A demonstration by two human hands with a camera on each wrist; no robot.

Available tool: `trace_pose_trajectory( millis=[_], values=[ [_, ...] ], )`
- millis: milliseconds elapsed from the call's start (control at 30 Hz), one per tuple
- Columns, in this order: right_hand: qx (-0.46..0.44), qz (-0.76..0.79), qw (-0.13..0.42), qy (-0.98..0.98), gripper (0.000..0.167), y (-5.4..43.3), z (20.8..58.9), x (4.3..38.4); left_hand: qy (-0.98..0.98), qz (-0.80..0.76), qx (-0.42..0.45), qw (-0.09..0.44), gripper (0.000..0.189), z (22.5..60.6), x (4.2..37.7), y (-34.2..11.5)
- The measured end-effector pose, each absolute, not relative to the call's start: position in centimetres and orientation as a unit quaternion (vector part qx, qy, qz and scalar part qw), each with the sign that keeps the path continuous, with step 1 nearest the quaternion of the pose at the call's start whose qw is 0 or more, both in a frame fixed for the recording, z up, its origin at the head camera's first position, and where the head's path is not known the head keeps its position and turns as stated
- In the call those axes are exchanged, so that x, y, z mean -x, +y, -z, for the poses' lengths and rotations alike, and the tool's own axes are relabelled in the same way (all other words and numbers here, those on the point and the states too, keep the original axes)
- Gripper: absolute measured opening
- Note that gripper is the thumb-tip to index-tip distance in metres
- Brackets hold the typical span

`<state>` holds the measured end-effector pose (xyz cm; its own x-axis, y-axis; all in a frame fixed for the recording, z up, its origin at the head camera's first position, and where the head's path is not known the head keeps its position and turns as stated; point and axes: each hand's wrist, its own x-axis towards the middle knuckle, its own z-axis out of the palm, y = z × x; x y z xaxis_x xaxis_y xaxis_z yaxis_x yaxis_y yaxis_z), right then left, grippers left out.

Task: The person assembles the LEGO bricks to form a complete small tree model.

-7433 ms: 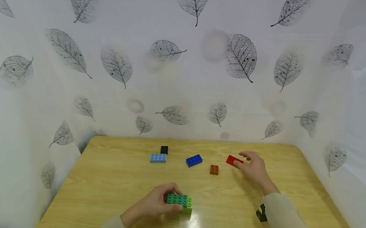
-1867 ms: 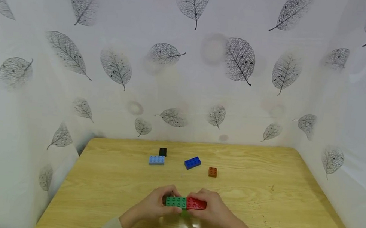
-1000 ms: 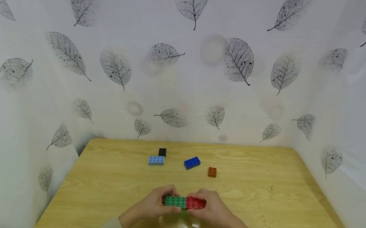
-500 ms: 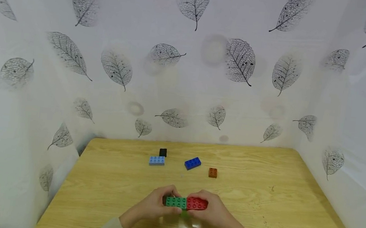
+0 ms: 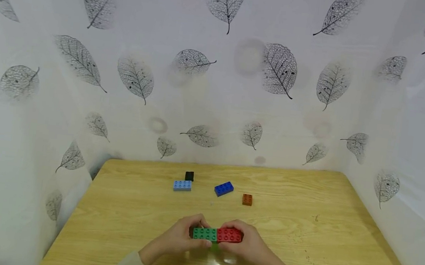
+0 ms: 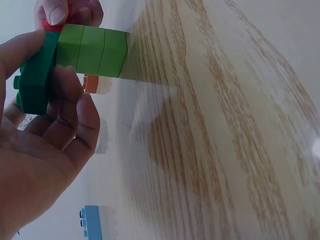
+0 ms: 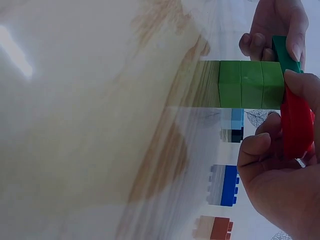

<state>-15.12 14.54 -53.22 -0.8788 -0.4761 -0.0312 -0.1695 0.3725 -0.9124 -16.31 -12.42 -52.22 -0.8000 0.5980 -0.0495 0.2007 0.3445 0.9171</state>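
Three light green bricks (image 7: 251,85) are stacked as a short column on the table. On top of the column a dark green 2x4 brick (image 5: 205,234) and a red 2x4 brick (image 5: 229,235) sit end to end, each sticking out to its own side. My left hand (image 5: 182,236) grips the dark green brick, its thumb along the near side and fingers behind. The red brick is gripped by my right hand (image 5: 250,244), whose thumb lies close to the seam between both bricks. Curled fingers show under the overhanging parts in both wrist views.
Behind the hands lie a light blue brick (image 5: 182,185), a black brick (image 5: 189,176), a blue brick (image 5: 224,189) and a small orange-brown brick (image 5: 247,200). A white leaf-patterned curtain (image 5: 220,102) surrounds the back and sides of the wooden table (image 5: 125,210).
My right hand has brought the red brick from the back right to the dark green brick's end, atop the column. Lately the right fingers have shifted slightly, baring more red studs; the left keeps its grip.
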Motion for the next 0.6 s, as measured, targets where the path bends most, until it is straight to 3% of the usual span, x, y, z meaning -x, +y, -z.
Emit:
trace_pose_trajectory(
  millis=[467,600],
  values=[
    [0.194,0.529,0.159,0.811,0.036,14.5,53.1,15.2,0.790,-0.520,-0.270,0.180,0.029,52.1,17.0,-13.2],
    [0.190,0.531,0.162,0.810,0.036,14.5,53.1,15.2,0.799,-0.521,-0.261,0.150,0.033,51.8,17.9,-14.0]
  ],
)
